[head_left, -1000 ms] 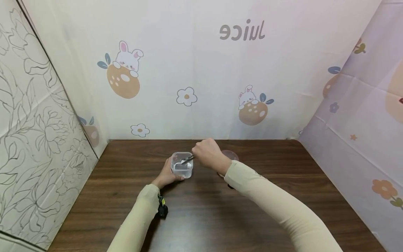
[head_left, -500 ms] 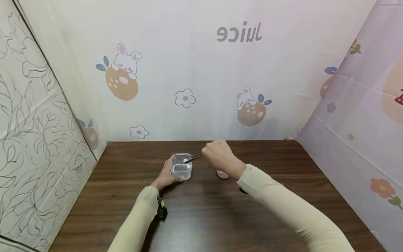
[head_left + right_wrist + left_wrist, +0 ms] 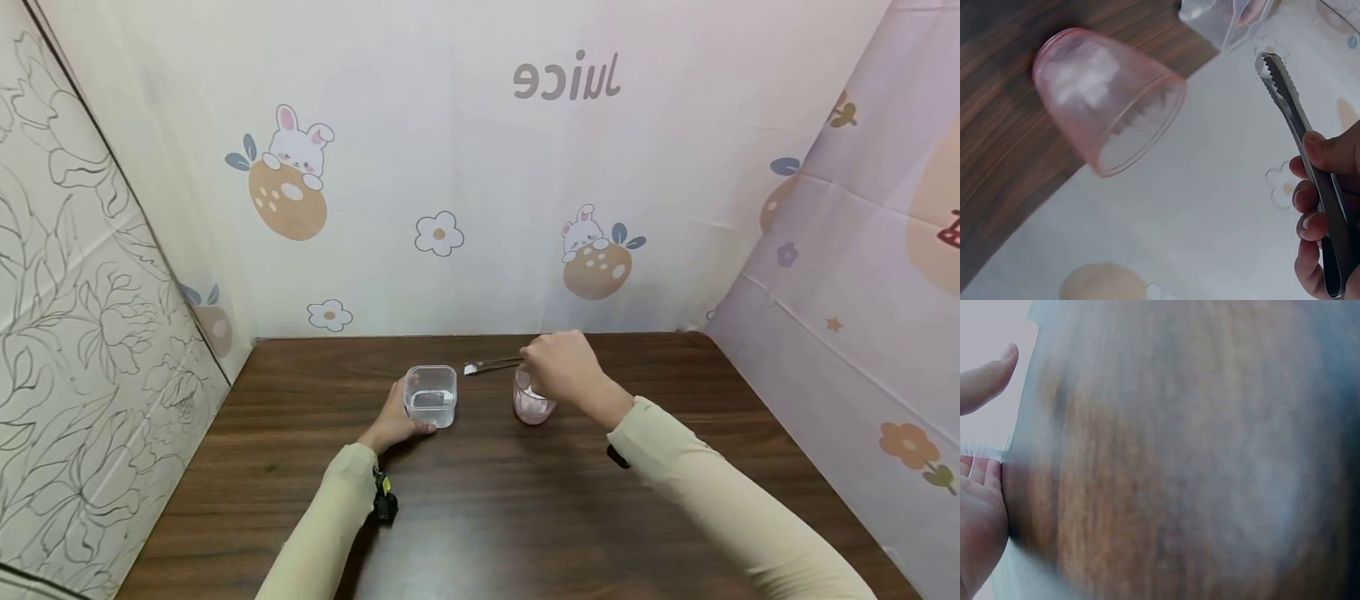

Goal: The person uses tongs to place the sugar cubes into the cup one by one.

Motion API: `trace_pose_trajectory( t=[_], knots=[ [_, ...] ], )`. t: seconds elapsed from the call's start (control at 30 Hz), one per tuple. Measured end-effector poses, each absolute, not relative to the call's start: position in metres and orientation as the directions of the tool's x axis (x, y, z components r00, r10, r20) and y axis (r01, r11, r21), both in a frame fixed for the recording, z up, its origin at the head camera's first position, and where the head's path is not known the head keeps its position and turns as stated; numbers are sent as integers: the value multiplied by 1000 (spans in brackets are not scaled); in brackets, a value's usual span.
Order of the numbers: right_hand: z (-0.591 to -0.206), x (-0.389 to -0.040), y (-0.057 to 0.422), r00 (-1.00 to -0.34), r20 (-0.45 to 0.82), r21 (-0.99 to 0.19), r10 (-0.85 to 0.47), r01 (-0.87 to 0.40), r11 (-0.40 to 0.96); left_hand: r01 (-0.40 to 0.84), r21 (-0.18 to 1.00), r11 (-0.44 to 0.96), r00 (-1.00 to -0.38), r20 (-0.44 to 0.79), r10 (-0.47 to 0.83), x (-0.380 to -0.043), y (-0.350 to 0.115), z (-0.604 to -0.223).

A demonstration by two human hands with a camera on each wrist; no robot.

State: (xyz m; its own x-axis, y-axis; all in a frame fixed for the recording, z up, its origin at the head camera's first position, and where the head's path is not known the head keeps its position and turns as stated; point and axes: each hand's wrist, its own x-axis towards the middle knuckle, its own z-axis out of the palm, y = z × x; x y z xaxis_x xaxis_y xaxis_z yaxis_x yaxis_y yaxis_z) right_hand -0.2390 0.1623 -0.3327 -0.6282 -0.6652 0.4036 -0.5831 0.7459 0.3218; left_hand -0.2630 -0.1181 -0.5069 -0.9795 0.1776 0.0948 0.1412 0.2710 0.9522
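My left hand (image 3: 393, 419) grips the left side of a clear square plastic container (image 3: 441, 417), thumb at its front. Some clear whitish content lies in its bottom. With my right hand (image 3: 566, 367) I hold metal tongs (image 3: 498, 364), thumb on one arm and fingers curled round the other. Between their toothed tips is a small whitish, see-through piece (image 3: 1264, 65) that looks like an ice cube. The tips are in the air between the container and a pink see-through cup (image 3: 532, 408). White pieces (image 3: 1082, 72) show at the cup's bottom; my right hand partly covers its rim in the head view.
The dark wooden table (image 3: 480, 517) ends at the back against a printed cloth (image 3: 450, 167). More cloth hangs at both sides. A small black device (image 3: 385, 500) is strapped at my left wrist.
My right hand has moved to the right, drawing the tongs and the white piece out of the container towards the cup, which now shows more. The left hand keeps its grip.
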Motion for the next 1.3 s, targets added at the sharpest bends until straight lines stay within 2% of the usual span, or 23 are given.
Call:
trace_pose_trajectory(
  t=[0.27,0.63,0.9,1.3],
  knots=[
    [-339,-236,193,-681,414,275,-604,-539,796,145,951,274,-981,101,166,-270,-119,-518],
    [-339,-234,219,-696,453,252,-557,-500,829,115,941,320,-984,63,169,-269,-120,-518],
    [-341,-232,231,-768,381,225,-515,-464,857,123,936,329,-982,68,174,-270,-120,-518],
    [-363,-239,237,-768,335,250,-546,-487,837,134,941,312,-982,82,172,-270,-119,-518]
  ],
)
